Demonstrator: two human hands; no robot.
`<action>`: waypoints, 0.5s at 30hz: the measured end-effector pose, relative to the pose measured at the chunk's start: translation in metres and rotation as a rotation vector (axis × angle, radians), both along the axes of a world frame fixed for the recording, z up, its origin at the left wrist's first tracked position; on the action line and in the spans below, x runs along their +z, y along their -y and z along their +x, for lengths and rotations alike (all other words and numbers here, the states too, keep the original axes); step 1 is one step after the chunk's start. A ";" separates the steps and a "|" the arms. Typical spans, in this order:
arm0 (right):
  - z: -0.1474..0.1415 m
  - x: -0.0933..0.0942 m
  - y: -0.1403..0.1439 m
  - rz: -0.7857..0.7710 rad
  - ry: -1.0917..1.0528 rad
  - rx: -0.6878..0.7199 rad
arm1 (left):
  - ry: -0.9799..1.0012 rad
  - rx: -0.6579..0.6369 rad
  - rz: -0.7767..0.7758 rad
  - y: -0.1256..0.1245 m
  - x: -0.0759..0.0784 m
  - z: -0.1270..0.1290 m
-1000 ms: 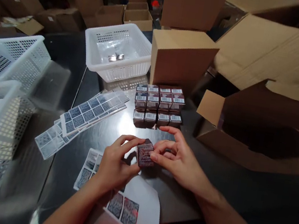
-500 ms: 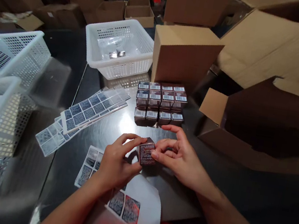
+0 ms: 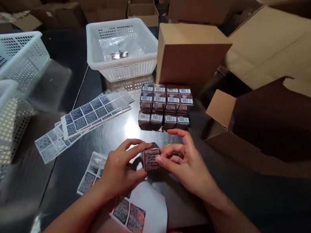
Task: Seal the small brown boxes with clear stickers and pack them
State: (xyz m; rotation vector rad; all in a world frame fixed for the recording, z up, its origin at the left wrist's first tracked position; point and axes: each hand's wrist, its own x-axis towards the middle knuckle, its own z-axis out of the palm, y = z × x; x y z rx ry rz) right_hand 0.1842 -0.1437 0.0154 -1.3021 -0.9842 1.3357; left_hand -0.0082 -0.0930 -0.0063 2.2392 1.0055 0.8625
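Observation:
A small dark brown box [image 3: 151, 158] with fine print on its face is held above the metal table. My left hand [image 3: 123, 165] grips it from the left, fingers on its top edge and thumb below. At its right edge, my right hand [image 3: 182, 159] pinches with the thumb lying on the printed face; whether a label is under the thumb is too small to tell. Beneath my left forearm lies a sheet of dark printed stickers [image 3: 128, 214], partly hidden, with a bare white backing [image 3: 155, 206] curling toward my body.
Behind my hands stand several small boxes with barcodes [image 3: 166, 104] in rows. More sticker sheets [image 3: 88, 115] lie fanned to the left. A white basket [image 3: 119, 64] and a closed carton [image 3: 191, 59] stand beyond. More baskets [image 3: 4, 107] line the left; an open carton [image 3: 257, 149] is on the right.
The view has shifted slightly, so the surroundings sit a little farther left and higher. Both hands keep nearly the same hold on the small box.

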 end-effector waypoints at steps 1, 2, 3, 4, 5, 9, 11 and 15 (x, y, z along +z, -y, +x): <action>-0.002 -0.001 0.000 0.009 0.024 -0.018 | -0.008 0.001 -0.005 0.001 0.000 0.000; -0.003 -0.002 0.000 0.019 0.064 -0.042 | -0.014 0.003 -0.008 0.001 0.000 0.000; -0.004 -0.004 0.000 0.031 0.128 -0.077 | -0.021 0.006 -0.011 0.002 0.000 0.000; -0.005 -0.005 0.000 0.047 0.209 -0.126 | -0.027 0.019 -0.010 0.002 0.000 0.000; -0.005 -0.006 0.001 0.072 0.293 -0.185 | -0.035 0.045 0.000 0.001 0.001 0.000; -0.004 -0.004 0.007 0.294 0.523 -0.182 | -0.095 0.316 0.112 -0.006 0.003 -0.005; -0.007 -0.004 0.010 0.428 0.587 0.075 | -0.117 0.438 0.155 -0.013 0.004 -0.008; -0.017 -0.012 0.010 0.478 0.675 0.361 | -0.129 0.516 0.133 -0.022 0.005 -0.014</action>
